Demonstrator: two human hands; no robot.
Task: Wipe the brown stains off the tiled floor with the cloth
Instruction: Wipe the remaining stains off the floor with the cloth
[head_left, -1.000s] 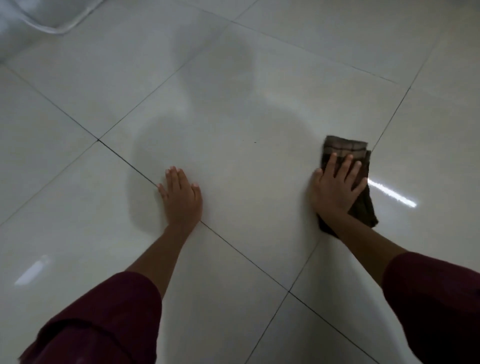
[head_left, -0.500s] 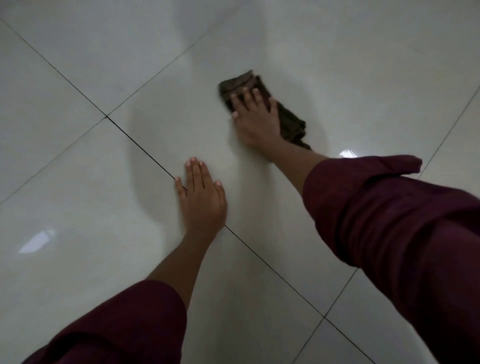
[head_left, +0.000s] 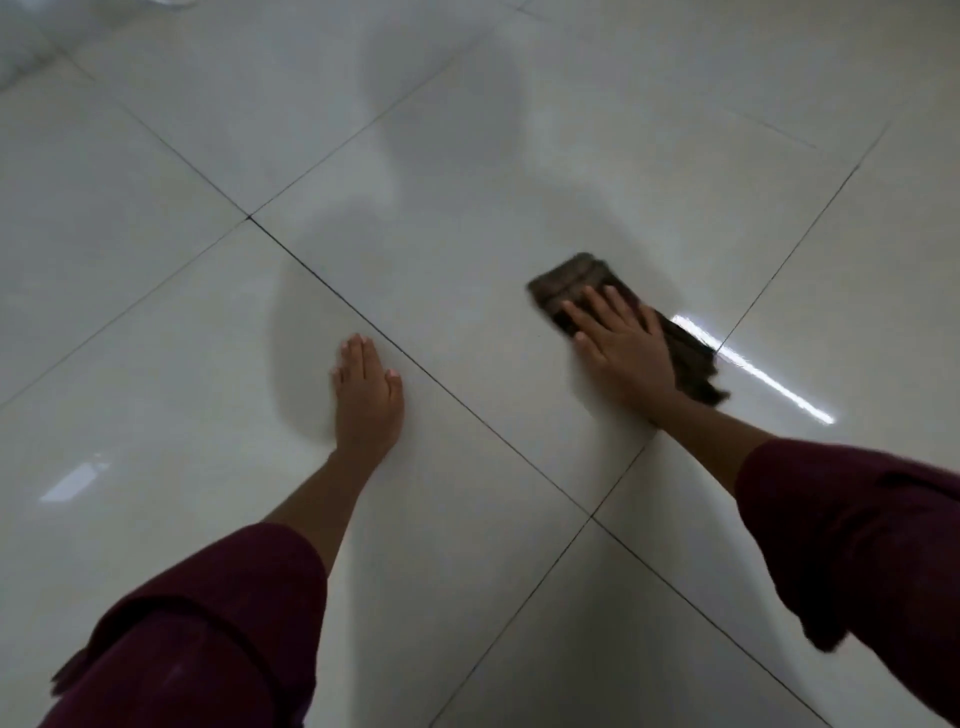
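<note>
Right hand (head_left: 626, 353) right of centre, fingers spread flat pressing the brown cloth (head_left: 691, 358) onto the glossy tiled floor (head_left: 467, 208), left hand (head_left: 368, 397) centre-left, flat, fingers together, empty, no writing readable

dim, glare streak on floor (head_left: 467, 156)

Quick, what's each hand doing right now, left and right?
Left hand: open, flat on the tiled floor, holding nothing.
Right hand: open, fingers spread, pressing the brown cloth against the floor.
</note>
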